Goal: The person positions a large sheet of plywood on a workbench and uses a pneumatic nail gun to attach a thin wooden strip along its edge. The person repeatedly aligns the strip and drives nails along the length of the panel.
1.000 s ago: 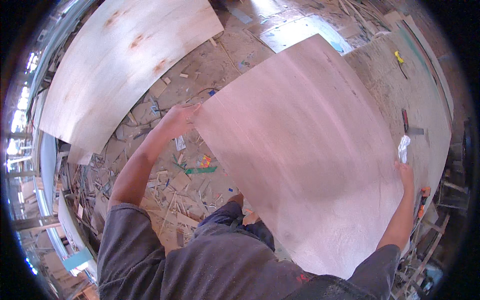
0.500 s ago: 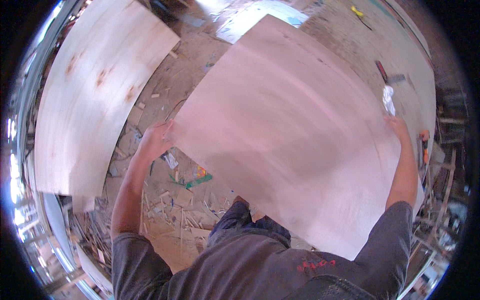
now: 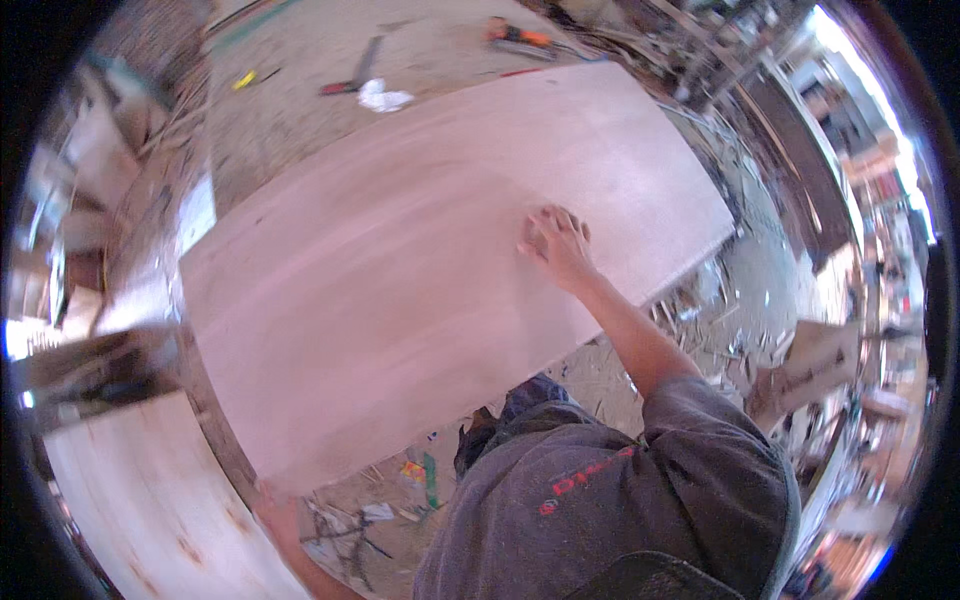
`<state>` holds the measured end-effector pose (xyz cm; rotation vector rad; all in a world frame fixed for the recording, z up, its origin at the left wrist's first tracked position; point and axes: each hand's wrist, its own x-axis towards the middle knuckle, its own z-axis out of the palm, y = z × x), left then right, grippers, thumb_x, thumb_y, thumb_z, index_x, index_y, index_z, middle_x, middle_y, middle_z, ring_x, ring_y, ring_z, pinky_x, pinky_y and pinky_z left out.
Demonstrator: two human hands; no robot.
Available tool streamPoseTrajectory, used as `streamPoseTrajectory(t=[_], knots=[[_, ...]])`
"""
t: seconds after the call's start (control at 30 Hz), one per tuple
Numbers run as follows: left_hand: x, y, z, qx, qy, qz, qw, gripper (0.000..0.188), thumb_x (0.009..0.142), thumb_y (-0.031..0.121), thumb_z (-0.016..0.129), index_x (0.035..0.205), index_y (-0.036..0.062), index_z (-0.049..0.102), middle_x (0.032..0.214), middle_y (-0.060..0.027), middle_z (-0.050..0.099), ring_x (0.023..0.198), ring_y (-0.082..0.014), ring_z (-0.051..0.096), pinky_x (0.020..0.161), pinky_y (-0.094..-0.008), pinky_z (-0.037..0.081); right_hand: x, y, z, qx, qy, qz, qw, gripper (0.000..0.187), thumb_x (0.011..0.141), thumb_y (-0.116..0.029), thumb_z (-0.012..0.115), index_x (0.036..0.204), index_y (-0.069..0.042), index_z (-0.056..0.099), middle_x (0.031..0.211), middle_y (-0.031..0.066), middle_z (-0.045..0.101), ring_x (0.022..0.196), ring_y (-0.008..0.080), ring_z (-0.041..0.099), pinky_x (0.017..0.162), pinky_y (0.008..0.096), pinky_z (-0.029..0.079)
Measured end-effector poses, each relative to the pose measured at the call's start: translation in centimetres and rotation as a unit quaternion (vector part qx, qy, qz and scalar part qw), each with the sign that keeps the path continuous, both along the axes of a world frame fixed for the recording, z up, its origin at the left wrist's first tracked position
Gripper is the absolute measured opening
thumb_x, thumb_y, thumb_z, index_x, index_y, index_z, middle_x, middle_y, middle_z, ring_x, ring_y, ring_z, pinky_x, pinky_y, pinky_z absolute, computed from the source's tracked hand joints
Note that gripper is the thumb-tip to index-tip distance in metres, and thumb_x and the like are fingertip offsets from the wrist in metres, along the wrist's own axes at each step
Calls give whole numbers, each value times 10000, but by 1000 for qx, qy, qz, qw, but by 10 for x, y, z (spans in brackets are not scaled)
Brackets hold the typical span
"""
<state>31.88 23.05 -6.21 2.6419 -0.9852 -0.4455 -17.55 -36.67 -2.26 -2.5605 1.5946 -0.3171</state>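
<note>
A large, pinkish plywood sheet [image 3: 400, 260] spreads across the middle of the view, its far edge overlapping a worn tabletop [image 3: 300, 55]. At its near left corner is my left hand [image 3: 268, 505], closed on the edge; the fingers are partly hidden and blurred. Toward the sheet's right half, my right hand [image 3: 560, 242] rests on the upper face with fingers apart and slightly bent, gripping nothing.
Beyond the sheet lie a tool with a red handle [image 3: 345, 88], a crumpled white piece [image 3: 384, 97], an orange-and-black tool [image 3: 520, 40] and a yellow item [image 3: 245, 80]. A pale board [image 3: 170, 500] stands lower left. Wood scraps litter the floor [image 3: 690, 350].
My view has turned to the right. My right hand has left the sheet's edge and now lies on its face. My left hand stays at the corner.
</note>
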Motion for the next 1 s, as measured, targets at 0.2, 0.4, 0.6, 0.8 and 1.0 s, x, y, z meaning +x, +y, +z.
streamPoseTrajectory(t=[0.2, 0.4, 0.6, 0.8, 1.0], knots=[[47, 14, -22, 59, -9, -2, 998, 708, 703, -37, 841, 1324, -102, 508, 1310, -211, 598, 1198, -306, 613, 1004, -434, 526, -109, 88, 1, -35, -59, -121, 990, 638, 905, -484, 739, 1426, -146, 592, 1519, 146, 495, 1448, 386, 413, 1192, 618, 287], [-13, -42, 48, 36, -2, 55, 998, 628, 667, -46, 866, 1207, -108, 551, 1167, -193, 637, 1081, -302, 644, 919, -438, 539, -203, 66, 8, -85, -104, -246, 960, 498, 889, -386, 765, 1308, -133, 677, 1382, 141, 632, 1330, 353, 546, 1152, 565, 378], [-14, -36, 40, -35, -46, 37, 998, 493, 641, 21, 886, 1063, -74, 651, 929, -202, 679, 916, -325, 671, 803, -443, 549, -340, -49, 36, -31, -83, -356, 930, 510, 940, -358, 715, 1359, -72, 658, 1316, 229, 678, 1227, 405, 645, 1062, 482, 494], [-28, -42, 42, 96, -134, 32, 986, 605, 625, 56, 896, 1166, -57, 650, 1052, -235, 690, 1010, -392, 674, 879, -488, 548, -444, -173, 34, 32, 52, -338, 939, 551, 953, -409, 638, 1383, -63, 644, 1369, 234, 652, 1289, 415, 603, 1108, 485, 461], [-4, -44, 40, 176, -83, 49, 980, 790, 599, 103, 942, 1294, -62, 606, 1244, -258, 666, 1184, -405, 640, 1020, -487, 519, -489, -237, 1, 139, 174, -227, 948, 507, 942, -387, 583, 1309, -52, 686, 1390, 230, 639, 1275, 408, 615, 1094, 476, 478]])
